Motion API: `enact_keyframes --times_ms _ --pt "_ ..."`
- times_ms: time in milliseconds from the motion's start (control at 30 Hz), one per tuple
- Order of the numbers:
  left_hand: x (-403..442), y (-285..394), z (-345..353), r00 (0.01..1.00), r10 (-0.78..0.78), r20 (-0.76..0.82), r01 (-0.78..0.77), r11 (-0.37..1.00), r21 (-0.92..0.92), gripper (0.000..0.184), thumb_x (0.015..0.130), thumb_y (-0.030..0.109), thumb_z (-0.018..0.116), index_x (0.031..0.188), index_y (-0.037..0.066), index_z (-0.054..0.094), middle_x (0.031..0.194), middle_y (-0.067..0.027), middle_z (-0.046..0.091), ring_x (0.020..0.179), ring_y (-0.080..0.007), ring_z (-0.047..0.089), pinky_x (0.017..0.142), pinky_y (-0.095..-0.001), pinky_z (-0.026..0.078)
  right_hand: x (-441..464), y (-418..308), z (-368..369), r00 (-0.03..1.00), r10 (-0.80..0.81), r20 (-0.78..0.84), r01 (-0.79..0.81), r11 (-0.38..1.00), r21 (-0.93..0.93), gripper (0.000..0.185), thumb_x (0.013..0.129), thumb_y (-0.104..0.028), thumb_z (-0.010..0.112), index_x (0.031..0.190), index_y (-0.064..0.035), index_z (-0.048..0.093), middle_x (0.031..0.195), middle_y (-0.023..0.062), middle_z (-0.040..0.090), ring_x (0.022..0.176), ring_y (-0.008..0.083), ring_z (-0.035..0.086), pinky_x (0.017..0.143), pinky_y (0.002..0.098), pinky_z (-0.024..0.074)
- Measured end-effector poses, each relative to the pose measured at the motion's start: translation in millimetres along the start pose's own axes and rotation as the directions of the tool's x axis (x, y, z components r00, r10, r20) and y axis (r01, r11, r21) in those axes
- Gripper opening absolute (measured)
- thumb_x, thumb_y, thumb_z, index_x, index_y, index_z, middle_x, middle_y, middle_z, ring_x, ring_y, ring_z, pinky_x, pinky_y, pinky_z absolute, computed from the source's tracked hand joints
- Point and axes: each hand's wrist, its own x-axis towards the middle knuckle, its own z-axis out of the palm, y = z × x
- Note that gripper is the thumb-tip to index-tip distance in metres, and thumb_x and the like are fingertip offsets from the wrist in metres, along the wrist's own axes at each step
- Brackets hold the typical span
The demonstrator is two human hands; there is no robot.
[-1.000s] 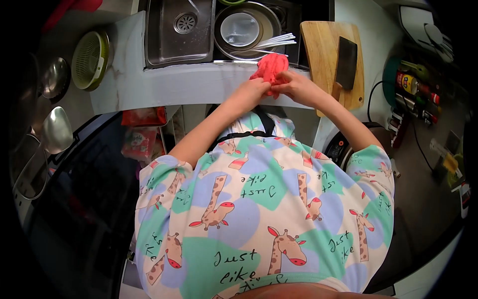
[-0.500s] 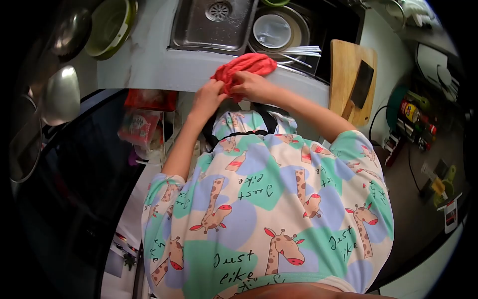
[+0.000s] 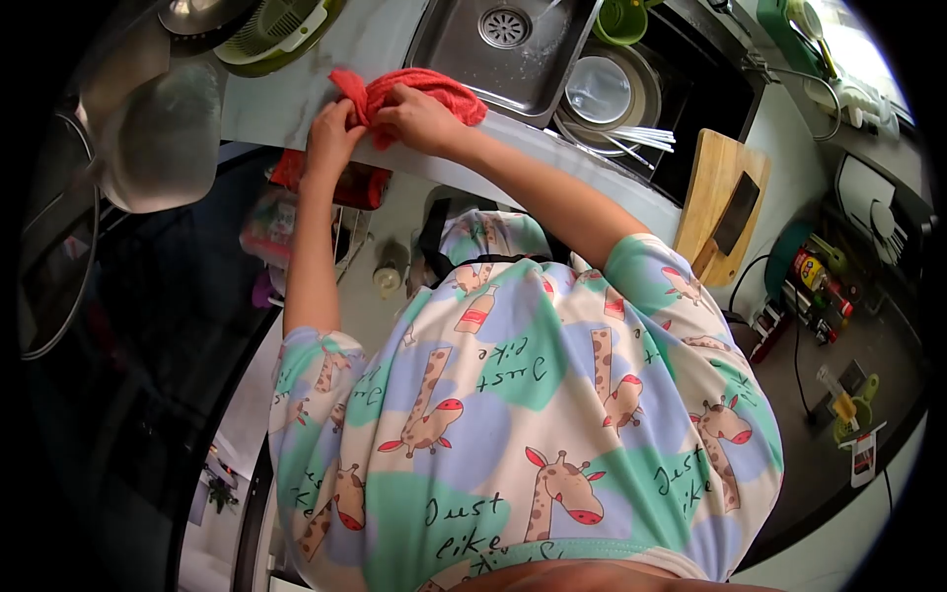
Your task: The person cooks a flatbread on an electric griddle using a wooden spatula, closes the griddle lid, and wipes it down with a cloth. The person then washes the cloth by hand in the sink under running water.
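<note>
A bunched red cloth (image 3: 434, 87) lies over the pale countertop (image 3: 266, 111), left of the metal sink (image 3: 533, 87) and close to the counter's front edge. My left hand (image 3: 333, 136) pinches the cloth's left part with bent fingers. Just to its right, my right hand (image 3: 419, 118) grips the same cloth, its fingers curled into the fabric. The cloth's right end reaches the sink's near corner.
Right of the sink, a metal pan (image 3: 641, 99) holds a translucent bowl and white sticks, beside a green cup (image 3: 621, 20). A cleaver (image 3: 737, 214) rests on a wooden board (image 3: 702, 187). Green baskets (image 3: 271, 35) stand at the upper left.
Both hands and the red cloth have moved left along the counter, from in front of the pan to left of the sink. The view has turned, shifting the sink and board rightward.
</note>
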Motion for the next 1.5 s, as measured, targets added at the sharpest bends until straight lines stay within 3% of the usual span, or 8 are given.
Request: enact_keyframes --times_ms 200,533,667,867,1133,1300,1400,1500 --pt "73.6 21.9 12.8 0.985 0.150 -0.082 -0.156 0.985 -0.069 0.024 0.073 0.006 0.076 0.085 0.002 0.055 0.083 -0.0164 0.059 0.080 -0.0378 0.059 0.071 -0.0466 0.047 15.5 40.1 -41.0 0.972 0.129 -0.197 -0.130 0.991 0.007 0.021 0.077 -0.018 0.074 0.097 -0.0119 0.074 0.091 0.0133 0.064 0.094 0.0320 0.061 0.083 0.0415 0.0524" --pt "177.4 165.4 36.8 0.939 0.235 -0.252 -0.316 0.878 -0.360 0.022 0.091 0.023 0.069 0.087 0.003 0.063 0.083 -0.0094 0.067 0.075 -0.0206 0.064 0.070 -0.0332 0.051 -18.2 83.8 -181.2 0.589 0.435 -0.682 -0.384 0.892 0.237 0.013 0.088 -0.012 0.065 0.099 -0.0080 0.069 0.091 0.0144 0.067 0.085 0.0294 0.066 0.076 0.0385 0.0534" --pt "194.4 185.4 50.8 0.907 0.241 -0.346 -0.391 0.787 -0.478 0.024 0.090 0.025 0.070 0.085 0.003 0.062 0.081 -0.0103 0.063 0.074 -0.0262 0.062 0.069 -0.0368 0.049 -36.1 120.2 -192.8 0.462 0.582 -0.669 -0.433 0.807 0.402 0.015 0.088 -0.011 0.061 0.100 -0.0061 0.069 0.082 0.0134 0.068 0.075 0.0230 0.066 0.070 0.0330 0.0521" --pt "209.3 129.7 104.0 0.974 0.193 0.119 -0.170 0.968 -0.183 0.025 0.084 0.027 0.073 0.084 0.003 0.064 0.089 -0.0171 0.065 0.095 -0.0340 0.061 0.083 -0.0438 0.049 -63.7 138.0 -189.6 0.414 0.734 -0.538 -0.633 0.657 0.409 0.019 0.088 -0.012 0.059 0.102 -0.0059 0.071 0.088 0.0163 0.071 0.081 0.0284 0.070 0.076 0.0360 0.0532" --pt "224.2 147.4 138.3 0.983 0.172 0.068 -0.139 0.928 -0.345 0.039 0.084 0.021 0.071 0.119 0.006 0.062 0.111 -0.0205 0.065 0.106 -0.0357 0.063 0.092 -0.0420 0.050 -62.0 150.9 -170.2 0.336 0.797 -0.502 -0.578 0.596 0.558 0.020 0.090 -0.012 0.057 0.104 -0.0044 0.070 0.092 0.0143 0.073 0.086 0.0258 0.071 0.080 0.0348 0.0540" --pt "224.8 182.9 141.4 0.998 0.063 -0.012 -0.061 0.883 -0.464 0.030 0.092 0.023 0.062 0.119 0.009 0.069 0.096 -0.0159 0.074 0.083 -0.0230 0.072 0.079 -0.0346 0.055 -54.7 167.2 -157.7 0.353 0.843 -0.406 -0.526 0.537 0.659 0.023 0.098 -0.011 0.053 0.114 -0.0016 0.066 0.104 0.0073 0.070 0.093 0.0150 0.067 0.080 0.0298 0.0562" --pt "214.7 197.5 159.1 0.987 -0.031 0.157 0.159 0.278 -0.947 0.039 0.099 0.030 0.058 0.122 -0.002 0.063 0.110 -0.0116 0.071 0.097 -0.0226 0.069 0.087 -0.0328 0.054 -34.6 147.4 -169.1 0.216 0.965 -0.149 -0.111 0.176 0.978 0.028 0.101 -0.021 0.051 0.120 -0.0030 0.062 0.110 0.0072 0.067 0.100 0.0167 0.065 0.088 0.0329 0.0523" --pt "204.6 229.2 139.4 0.923 -0.208 0.323 0.284 -0.199 -0.938 0.045 0.102 0.035 0.051 0.126 -0.003 0.057 0.121 -0.0131 0.063 0.110 -0.0247 0.063 0.096 -0.0351 0.051 -16.1 140.2 -177.8 0.270 0.961 -0.058 0.265 -0.016 0.964 0.041 0.105 -0.032 0.038 0.122 0.0009 0.058 0.113 0.0115 0.065 0.103 0.0230 0.062 0.092 0.0379 0.0491"
